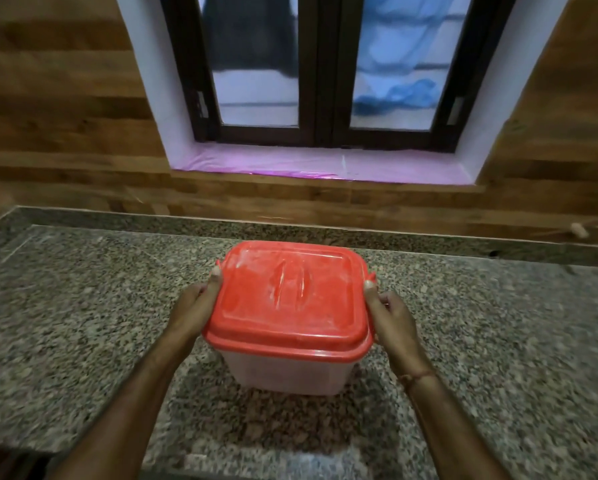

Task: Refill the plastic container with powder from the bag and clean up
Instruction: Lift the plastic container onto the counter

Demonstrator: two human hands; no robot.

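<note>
My left hand [194, 308] and right hand [391, 315] clamp the red-lidded plastic container [287, 370] by its sides on the granite counter [83, 323].

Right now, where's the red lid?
The red lid sits on the plastic container, mid-counter below the window, between the left hand and right hand.

Red lid [290, 299], streaked with pale whitish smears, atop translucent frosted-white plastic container [285, 370]. Speckled grey, black and tan granite countertop [83, 323] all around. Brown wood-grain wall panelling [58, 109] from 9 to 3 o'clock. At 12 o'clock, dark brown window frame [323, 71], glossy pink-lilac sill [290, 162], blue cloth [394, 98] behind right pane.
</note>
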